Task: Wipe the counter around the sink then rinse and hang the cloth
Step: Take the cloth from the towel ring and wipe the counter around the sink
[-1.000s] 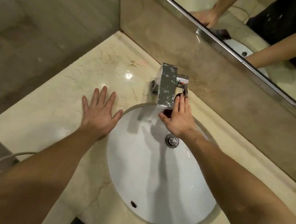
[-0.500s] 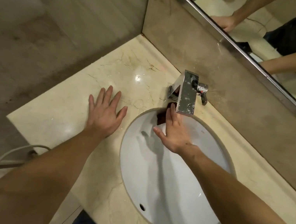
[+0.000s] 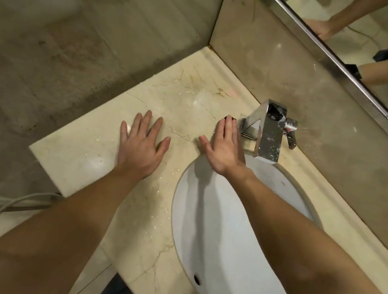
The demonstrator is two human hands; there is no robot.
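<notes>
The beige marble counter (image 3: 186,94) surrounds a white oval sink (image 3: 238,230). My right hand (image 3: 225,149) lies flat, fingers together, on the counter just left of the chrome tap (image 3: 270,133). It presses a small dark cloth (image 3: 232,120), of which only a dark edge shows past my fingertips. My left hand (image 3: 140,148) rests flat on the counter further left, fingers spread and holding nothing. Water streaks glisten on the counter between the sink and my left hand.
The tap's lever (image 3: 291,136) sticks out to the right. A stone backsplash (image 3: 310,94) and a framed mirror (image 3: 382,44) rise behind the counter. A wall closes the left side. A grey hose (image 3: 0,207) runs below the counter's left edge.
My right hand moved with the cloth from the tap lever, past the sink's back rim, onto the counter left of the tap. My left hand stayed flat on the counter.
</notes>
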